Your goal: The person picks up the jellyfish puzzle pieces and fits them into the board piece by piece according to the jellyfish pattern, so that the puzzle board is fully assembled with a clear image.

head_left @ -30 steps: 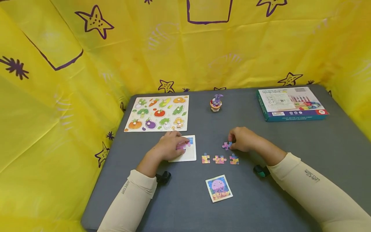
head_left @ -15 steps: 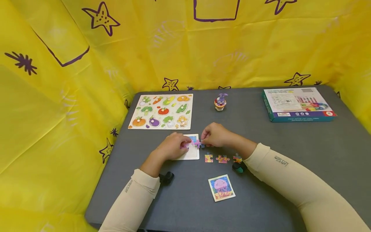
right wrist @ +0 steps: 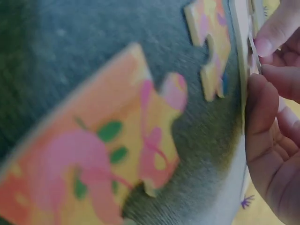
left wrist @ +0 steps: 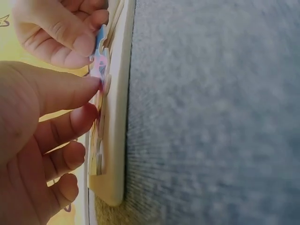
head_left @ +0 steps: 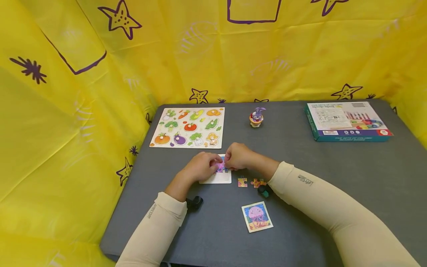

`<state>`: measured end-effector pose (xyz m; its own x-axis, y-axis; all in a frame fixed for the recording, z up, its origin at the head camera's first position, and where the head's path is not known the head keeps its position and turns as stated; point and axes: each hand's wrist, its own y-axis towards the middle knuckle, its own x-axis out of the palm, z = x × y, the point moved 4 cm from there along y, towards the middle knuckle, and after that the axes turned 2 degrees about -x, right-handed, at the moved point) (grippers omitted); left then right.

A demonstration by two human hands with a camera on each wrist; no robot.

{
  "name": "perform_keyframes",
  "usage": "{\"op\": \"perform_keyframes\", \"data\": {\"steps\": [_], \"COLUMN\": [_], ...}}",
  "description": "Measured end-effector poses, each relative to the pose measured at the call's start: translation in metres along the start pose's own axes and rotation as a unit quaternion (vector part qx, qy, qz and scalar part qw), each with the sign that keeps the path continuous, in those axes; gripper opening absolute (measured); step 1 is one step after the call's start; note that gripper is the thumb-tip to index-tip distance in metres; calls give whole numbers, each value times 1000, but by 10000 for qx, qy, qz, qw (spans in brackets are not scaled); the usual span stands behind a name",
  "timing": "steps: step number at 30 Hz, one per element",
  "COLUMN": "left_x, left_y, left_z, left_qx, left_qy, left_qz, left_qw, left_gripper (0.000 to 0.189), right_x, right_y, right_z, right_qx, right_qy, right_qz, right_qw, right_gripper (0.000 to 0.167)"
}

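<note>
Both hands meet over a pale puzzle tray (head_left: 217, 180) in the head view. In its upper part lie pink and blue jigsaw pieces (head_left: 221, 167), partly hidden by fingers. My left hand (head_left: 201, 165) holds the joined pieces at its thumb and index fingertips, close over the tray in the left wrist view. Just beyond, my right hand (head_left: 238, 156) pinches a blue-edged jigsaw piece (left wrist: 100, 40) at the right end of that row. Loose yellow and pink jigsaw pieces lie right of the tray, one yellow piece (head_left: 242, 182) and a pink-orange piece (head_left: 258, 183) showing in the head view.
A jellyfish picture card (head_left: 257, 217) lies in front. Behind are a vegetable peg board (head_left: 187, 128), a purple rabbit figure (head_left: 256, 118) and a boxed bead set (head_left: 348, 121). Yellow cloth (head_left: 186, 48) walls the grey table (head_left: 293, 237). The right wrist camera (head_left: 263, 191) overhangs the loose pieces.
My right hand has carried its jigsaw piece leftward from the loose pieces to the tray, beside the pink ones. My left hand has stayed at the tray. The head view has shifted slightly.
</note>
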<state>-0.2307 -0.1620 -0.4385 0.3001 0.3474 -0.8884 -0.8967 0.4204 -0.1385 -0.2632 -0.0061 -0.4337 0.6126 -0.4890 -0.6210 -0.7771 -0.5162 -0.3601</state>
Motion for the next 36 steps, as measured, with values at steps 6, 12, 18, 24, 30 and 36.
{"op": "perform_keyframes", "data": {"steps": [6, 12, 18, 24, 30, 36], "left_x": [0, 1, 1, -1, -3, -10], "left_y": [1, 0, -1, -2, -5, -24], "left_z": [-1, -2, 2, 5, 4, -4], "left_qx": [-259, -374, -274, -154, -137, -297], "left_qy": [-7, -44, 72, 389, 613, 665], "left_qz": [-70, -65, -11, 123, 339, 346], "left_qw": [9996, 9993, 9996, 9990, 9975, 9967], "left_gripper": [19, 17, 16, 17, 23, 29], "right_x": [-5, -5, -8, -6, 4, 5], "right_y": [0, 1, -21, -53, -67, -70], "right_z": [1, 2, 2, 11, 18, 23], "right_qx": [25, -313, -642, -491, -622, -590], "right_qy": [-666, -1331, -1785, -1975, -1971, -1250], "right_qz": [164, 322, 192, -276, 23, 152], "right_qw": [9976, 9901, 9817, 9787, 9784, 9903], "right_gripper": [16, 18, 17, 21, 29, 22]}}
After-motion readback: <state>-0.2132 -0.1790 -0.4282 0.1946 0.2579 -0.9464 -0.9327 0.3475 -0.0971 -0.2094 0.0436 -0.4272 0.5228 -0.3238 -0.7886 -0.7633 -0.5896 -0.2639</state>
